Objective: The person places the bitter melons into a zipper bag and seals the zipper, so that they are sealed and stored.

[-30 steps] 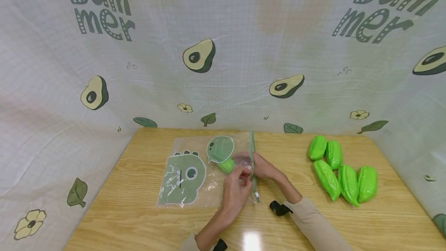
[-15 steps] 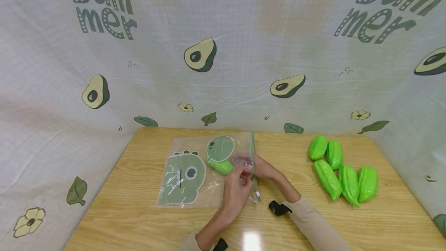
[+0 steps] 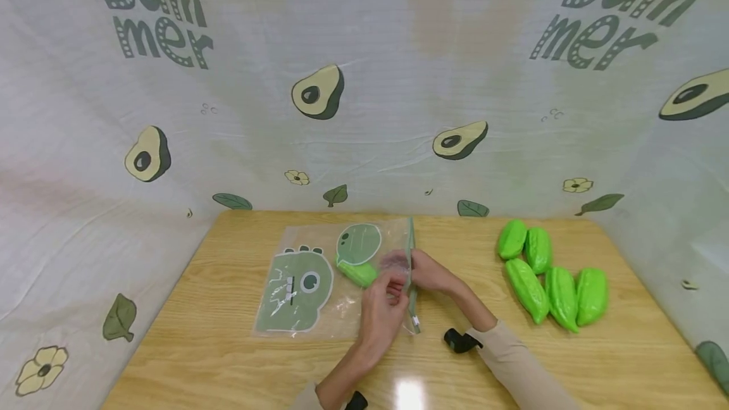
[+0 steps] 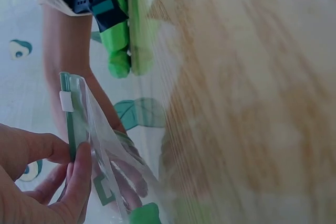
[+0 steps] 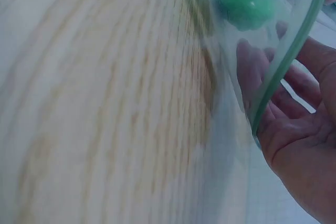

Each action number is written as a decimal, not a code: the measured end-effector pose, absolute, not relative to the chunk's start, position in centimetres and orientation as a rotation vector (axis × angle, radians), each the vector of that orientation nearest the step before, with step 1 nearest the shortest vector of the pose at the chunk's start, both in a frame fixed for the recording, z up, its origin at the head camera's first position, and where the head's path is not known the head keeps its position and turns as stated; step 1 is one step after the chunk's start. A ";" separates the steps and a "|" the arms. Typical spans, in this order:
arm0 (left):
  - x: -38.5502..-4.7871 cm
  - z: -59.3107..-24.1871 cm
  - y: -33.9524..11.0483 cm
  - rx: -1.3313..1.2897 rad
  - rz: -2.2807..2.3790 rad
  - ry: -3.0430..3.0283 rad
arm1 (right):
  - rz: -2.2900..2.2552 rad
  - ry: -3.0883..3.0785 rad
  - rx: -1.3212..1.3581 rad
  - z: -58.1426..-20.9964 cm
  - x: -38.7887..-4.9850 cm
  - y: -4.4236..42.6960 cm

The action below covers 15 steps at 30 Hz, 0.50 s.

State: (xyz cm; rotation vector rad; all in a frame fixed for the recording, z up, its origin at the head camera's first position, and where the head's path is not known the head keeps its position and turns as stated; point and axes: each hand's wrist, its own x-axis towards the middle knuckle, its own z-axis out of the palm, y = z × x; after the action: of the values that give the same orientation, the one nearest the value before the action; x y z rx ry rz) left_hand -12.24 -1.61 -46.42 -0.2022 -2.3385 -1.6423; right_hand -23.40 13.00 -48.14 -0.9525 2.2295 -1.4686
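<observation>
A clear zip bag (image 3: 344, 312) with a green dinosaur print lies flat on the table, its mouth to the right. My left hand (image 3: 383, 310) pinches the bag's green-edged rim between thumb and fingers, below the white slider (image 4: 66, 101) in the left wrist view. My right hand (image 3: 428, 271) reaches through the mouth, its fingers inside behind the film. Those fingers look loosely extended and hold nothing in the right wrist view. Inside the bag lies one bright green, ridged bitter melon (image 3: 359, 273), a little beyond the right fingertips (image 5: 244, 51).
Several more green bitter melons (image 3: 560, 299) lie grouped on the right of the wooden table (image 3: 228, 359). A printed cloth (image 3: 387, 100) hangs behind the table and along both sides. Both wrists wear a black camera (image 3: 460, 340).
The bitter melon in the bag has slid left, away from my right fingers, which have let it go. My left hand keeps its pinch on the rim. The head view has shifted slightly.
</observation>
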 end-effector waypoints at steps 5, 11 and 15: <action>-12.3 -46.4 -1.7 -0.182 -1.643 -2.354 | -1.493 2.259 -0.926 -47.6 -23.0 13.7; -12.2 -46.4 -1.7 -0.180 -1.646 -2.353 | -1.469 2.315 -0.901 -47.2 -22.5 14.3; -12.2 -46.4 -1.7 -0.175 -1.638 -2.353 | -1.443 2.365 -0.891 -46.6 -22.1 14.8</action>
State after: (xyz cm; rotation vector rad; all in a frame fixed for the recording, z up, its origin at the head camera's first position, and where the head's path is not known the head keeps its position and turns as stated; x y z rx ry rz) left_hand -12.18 -1.72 -46.39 -0.1755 -2.3534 -1.6384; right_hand -22.09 14.77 -46.62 -0.8909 2.3647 -1.4432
